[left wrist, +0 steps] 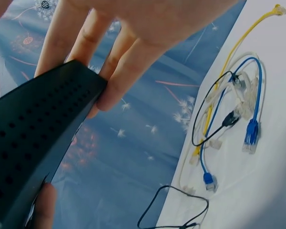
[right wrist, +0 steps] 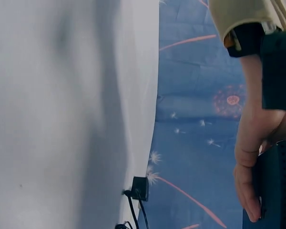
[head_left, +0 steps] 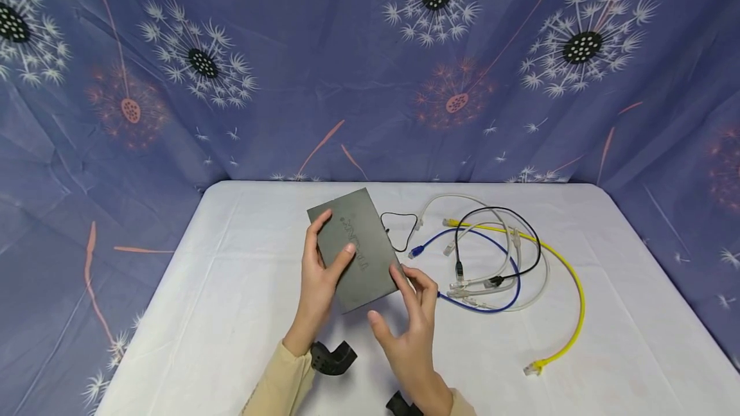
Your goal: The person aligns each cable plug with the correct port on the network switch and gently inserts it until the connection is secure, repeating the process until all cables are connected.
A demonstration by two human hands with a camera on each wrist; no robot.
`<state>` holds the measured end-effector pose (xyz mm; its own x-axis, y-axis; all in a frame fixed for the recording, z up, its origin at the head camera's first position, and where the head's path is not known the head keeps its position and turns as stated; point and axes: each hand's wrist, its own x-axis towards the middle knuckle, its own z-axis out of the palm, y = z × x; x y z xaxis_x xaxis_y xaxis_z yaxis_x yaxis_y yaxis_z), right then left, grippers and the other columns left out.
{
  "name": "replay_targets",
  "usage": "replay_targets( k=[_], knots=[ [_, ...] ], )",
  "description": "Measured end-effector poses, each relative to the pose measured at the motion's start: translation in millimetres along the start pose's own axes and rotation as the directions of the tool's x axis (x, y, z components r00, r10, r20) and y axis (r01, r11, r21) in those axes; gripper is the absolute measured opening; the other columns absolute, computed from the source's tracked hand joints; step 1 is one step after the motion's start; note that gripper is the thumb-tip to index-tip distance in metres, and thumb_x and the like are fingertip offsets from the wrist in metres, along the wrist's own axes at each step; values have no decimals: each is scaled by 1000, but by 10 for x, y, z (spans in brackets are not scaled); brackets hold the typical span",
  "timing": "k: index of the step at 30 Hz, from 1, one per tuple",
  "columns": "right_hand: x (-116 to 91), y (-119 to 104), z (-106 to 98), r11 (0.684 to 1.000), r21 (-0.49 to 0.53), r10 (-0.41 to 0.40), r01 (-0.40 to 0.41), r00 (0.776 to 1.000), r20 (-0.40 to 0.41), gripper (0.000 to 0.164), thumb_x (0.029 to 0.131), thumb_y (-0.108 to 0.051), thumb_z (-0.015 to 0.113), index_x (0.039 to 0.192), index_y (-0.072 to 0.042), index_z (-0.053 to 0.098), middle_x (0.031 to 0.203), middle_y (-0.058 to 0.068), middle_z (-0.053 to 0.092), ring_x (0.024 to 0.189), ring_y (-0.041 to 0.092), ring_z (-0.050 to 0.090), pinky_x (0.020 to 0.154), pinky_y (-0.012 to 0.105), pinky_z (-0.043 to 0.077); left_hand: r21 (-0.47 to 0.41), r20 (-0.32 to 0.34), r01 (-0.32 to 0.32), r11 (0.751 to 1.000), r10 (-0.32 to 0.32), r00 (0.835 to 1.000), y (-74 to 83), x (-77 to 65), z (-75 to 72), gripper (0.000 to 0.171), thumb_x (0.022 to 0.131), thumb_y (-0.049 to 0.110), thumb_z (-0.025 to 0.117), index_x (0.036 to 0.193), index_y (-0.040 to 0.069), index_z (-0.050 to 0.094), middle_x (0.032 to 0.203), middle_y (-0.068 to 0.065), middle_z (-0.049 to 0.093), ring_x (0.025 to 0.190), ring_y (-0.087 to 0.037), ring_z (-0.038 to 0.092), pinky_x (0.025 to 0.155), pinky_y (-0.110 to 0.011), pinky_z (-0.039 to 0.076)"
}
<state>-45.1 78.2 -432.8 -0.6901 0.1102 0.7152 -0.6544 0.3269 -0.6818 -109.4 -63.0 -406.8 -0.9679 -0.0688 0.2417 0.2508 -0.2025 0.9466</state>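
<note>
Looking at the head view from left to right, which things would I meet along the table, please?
Left grip → dark gray box → right grip → blue cable's lower curve → yellow cable's outer bend.

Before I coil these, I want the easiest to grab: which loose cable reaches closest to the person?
The yellow cable: its near plug lies closer than any part of the blue cable, black cable or whitish cables.

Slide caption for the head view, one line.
Left hand grips a grey box, right hand at its edge; cables lie on the white table.
</note>
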Motion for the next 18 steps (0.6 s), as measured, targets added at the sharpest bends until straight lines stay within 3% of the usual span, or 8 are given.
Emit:
replay_targets(
  k=[10, 18],
  knots=[
    [-78, -15, 34, 1000, 11, -25, 25, 1000, 11, 59, 91, -33, 64, 132, 7, 52, 129, 26, 37, 122, 31, 40, 106, 33, 25, 55, 32, 47, 997, -49, 998, 11, 25, -79, 70, 84, 8, 73, 142, 25, 38, 138, -5, 37, 114, -26, 44, 88, -46, 37],
    [-138, 10, 81, 998, 17, -63, 63, 998, 1, 59, 90, -31, 64, 130, 10, 51, 126, 30, 37, 122, 33, 40, 107, 33, 25, 74, 48, 76, 994, -79, 996, 68, 39, -130, 75, 81, 7, 76, 143, 29, 40, 143, 2, 35, 119, -23, 44, 87, -47, 41]
  ],
)
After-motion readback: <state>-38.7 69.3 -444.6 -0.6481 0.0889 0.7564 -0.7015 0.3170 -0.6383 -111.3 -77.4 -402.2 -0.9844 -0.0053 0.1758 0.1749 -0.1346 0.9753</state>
